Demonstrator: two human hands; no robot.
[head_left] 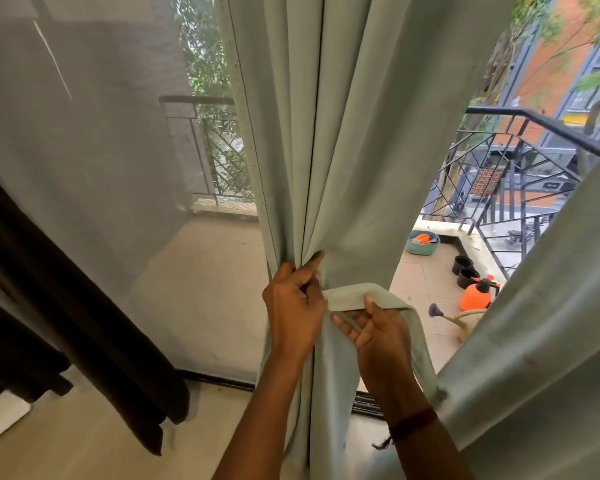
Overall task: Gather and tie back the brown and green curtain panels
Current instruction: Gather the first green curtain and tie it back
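The pale green curtain panel of smooth matte cloth [343,150] hangs in the middle, its long folds pinched together at waist height. The left hand [297,303] is closed around these gathered folds. The right hand [374,332] holds a flat green fabric tie-back band [371,296] between thumb and fingers; the band bends around the panel's right side. The dark brown curtain panel [66,323] hangs heavy at the far left, beside a thin grey sheer mesh curtain [84,150].
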